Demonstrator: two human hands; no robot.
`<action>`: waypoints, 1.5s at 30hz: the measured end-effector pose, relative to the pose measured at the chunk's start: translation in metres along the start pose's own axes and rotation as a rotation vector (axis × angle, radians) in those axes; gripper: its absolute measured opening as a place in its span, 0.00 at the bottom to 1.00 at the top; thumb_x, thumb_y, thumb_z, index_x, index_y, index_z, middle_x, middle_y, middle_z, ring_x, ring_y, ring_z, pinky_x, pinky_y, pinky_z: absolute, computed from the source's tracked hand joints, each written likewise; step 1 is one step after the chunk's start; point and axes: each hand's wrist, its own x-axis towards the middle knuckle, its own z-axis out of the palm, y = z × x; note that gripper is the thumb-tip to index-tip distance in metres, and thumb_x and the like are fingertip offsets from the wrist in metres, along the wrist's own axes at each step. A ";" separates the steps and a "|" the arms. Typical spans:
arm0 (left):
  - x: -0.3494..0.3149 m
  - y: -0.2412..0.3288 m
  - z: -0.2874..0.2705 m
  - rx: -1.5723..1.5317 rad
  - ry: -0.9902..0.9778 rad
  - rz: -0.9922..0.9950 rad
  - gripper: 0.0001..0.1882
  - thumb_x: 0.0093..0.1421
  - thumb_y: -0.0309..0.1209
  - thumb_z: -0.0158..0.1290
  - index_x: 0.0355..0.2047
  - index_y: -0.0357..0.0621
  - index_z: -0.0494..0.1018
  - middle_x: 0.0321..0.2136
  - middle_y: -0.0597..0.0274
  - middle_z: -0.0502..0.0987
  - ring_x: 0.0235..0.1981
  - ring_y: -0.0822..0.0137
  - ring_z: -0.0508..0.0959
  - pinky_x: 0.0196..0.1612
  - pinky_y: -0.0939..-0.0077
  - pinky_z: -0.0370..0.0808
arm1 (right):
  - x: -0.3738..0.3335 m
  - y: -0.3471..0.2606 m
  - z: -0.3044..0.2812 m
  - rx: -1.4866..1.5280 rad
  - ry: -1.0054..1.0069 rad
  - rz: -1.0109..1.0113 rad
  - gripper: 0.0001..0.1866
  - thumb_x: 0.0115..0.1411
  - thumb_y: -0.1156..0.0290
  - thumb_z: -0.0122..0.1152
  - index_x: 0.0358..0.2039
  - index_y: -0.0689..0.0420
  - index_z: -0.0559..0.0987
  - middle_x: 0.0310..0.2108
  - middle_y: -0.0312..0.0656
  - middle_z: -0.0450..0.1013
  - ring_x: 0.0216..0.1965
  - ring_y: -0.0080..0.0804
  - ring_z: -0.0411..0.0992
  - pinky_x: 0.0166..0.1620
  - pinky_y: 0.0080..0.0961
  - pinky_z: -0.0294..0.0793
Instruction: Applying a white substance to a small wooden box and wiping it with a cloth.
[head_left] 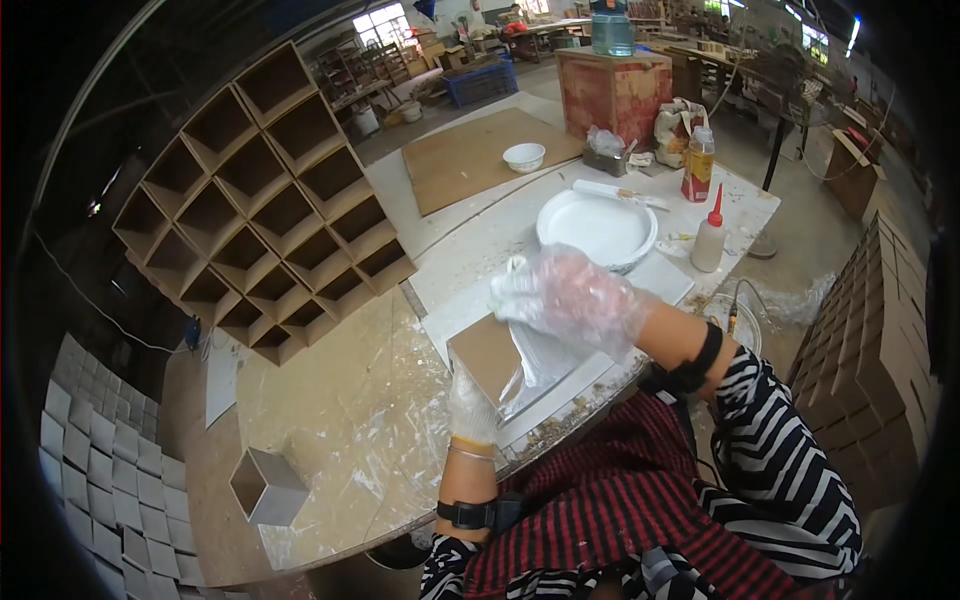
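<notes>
My left hand (472, 408), in a white knit glove, holds the near left edge of a brown board (486, 352); part of its fingers is hidden by the board. Wet white paste covers the board's right part. Over its far side is my right hand (572, 292) in a loose clear plastic glove smeared with white. Its fingers are bent together, and what they hold, if anything, is hidden by the crumpled plastic. Just beyond that hand stands a round white basin (572, 243) of white paste. A white-handled tool (612, 190) rests at the basin's far rim.
A brown grid of square compartments (262, 190) stands at left. A small open box (270, 487) sits near the table's (345, 440) front left. Right of the basin are a red-tipped squeeze bottle (709, 240) and a red-labelled bottle (698, 170). Farther back lies a bowl (524, 157).
</notes>
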 end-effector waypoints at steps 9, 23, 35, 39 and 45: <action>0.014 -0.003 -0.009 -0.480 -0.264 -0.194 0.29 0.70 0.51 0.36 0.58 0.40 0.65 0.52 0.56 0.72 0.51 0.59 0.73 0.55 0.65 0.71 | 0.011 -0.018 -0.018 0.205 -0.092 -0.224 0.15 0.56 0.70 0.54 0.44 0.50 0.79 0.46 0.38 0.76 0.47 0.32 0.74 0.47 0.30 0.74; -0.014 0.017 0.015 -0.026 0.090 -0.173 0.28 0.70 0.51 0.35 0.57 0.40 0.67 0.49 0.56 0.74 0.48 0.60 0.75 0.53 0.67 0.72 | 0.042 -0.016 -0.013 0.181 0.140 -0.207 0.14 0.54 0.72 0.56 0.43 0.55 0.77 0.40 0.43 0.75 0.43 0.37 0.75 0.48 0.34 0.75; -0.017 0.014 0.007 0.198 0.075 -0.246 0.28 0.71 0.50 0.34 0.55 0.40 0.68 0.47 0.56 0.76 0.45 0.60 0.77 0.52 0.69 0.74 | 0.045 -0.012 -0.001 0.235 0.028 -0.283 0.15 0.61 0.66 0.52 0.48 0.54 0.76 0.52 0.42 0.73 0.50 0.37 0.72 0.53 0.34 0.72; -0.015 0.024 0.028 0.027 0.240 -0.376 0.28 0.71 0.50 0.34 0.55 0.40 0.69 0.47 0.56 0.76 0.44 0.61 0.78 0.51 0.70 0.74 | 0.042 -0.004 0.004 0.102 -0.100 -0.121 0.15 0.60 0.65 0.53 0.47 0.52 0.77 0.53 0.39 0.72 0.51 0.36 0.72 0.53 0.34 0.72; -0.013 0.011 -0.017 0.401 -0.011 -0.087 0.21 0.67 0.46 0.46 0.50 0.43 0.71 0.42 0.57 0.77 0.45 0.60 0.77 0.50 0.63 0.75 | 0.032 -0.022 0.011 0.421 0.136 -0.115 0.15 0.57 0.71 0.54 0.45 0.51 0.78 0.47 0.39 0.75 0.44 0.37 0.75 0.50 0.34 0.74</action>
